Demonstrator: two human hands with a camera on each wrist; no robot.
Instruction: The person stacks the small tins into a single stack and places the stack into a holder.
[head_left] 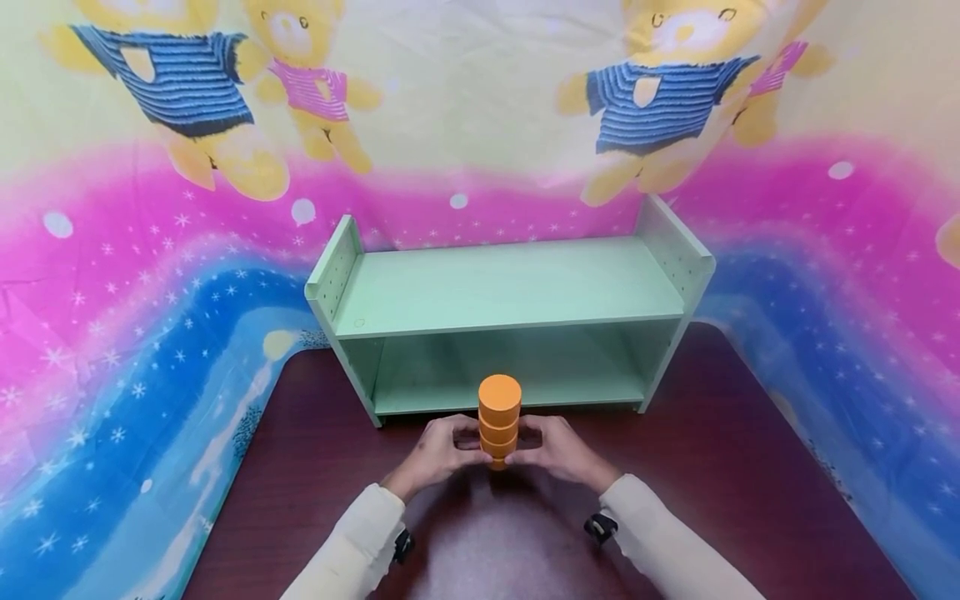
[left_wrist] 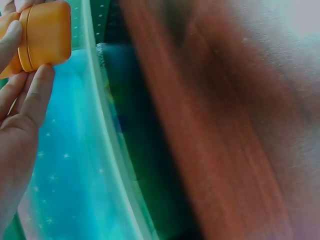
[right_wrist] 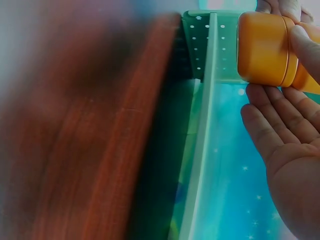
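Note:
An orange cylinder [head_left: 499, 412] with grooves dividing it into several stacked sections stands upright in the middle of the head view. From its left side my left hand [head_left: 442, 452] grips it between thumb and fingers. My right hand [head_left: 561, 452] holds the opposite side the same way, low on the cylinder. The left wrist view has the smooth rounded end section of the cylinder [left_wrist: 49, 34] against the left fingertips. In the right wrist view, the thumb of the right hand [right_wrist: 295, 150] lies across the cylinder [right_wrist: 265, 47], with the other fingers along its side.
Directly behind the hands stands a pale green two-level shelf [head_left: 510, 287] with raised side panels. It sits on a dark red-brown wooden table [head_left: 300, 508]. A cloth printed with bears and snowflakes [head_left: 465, 125] hangs behind and at both sides.

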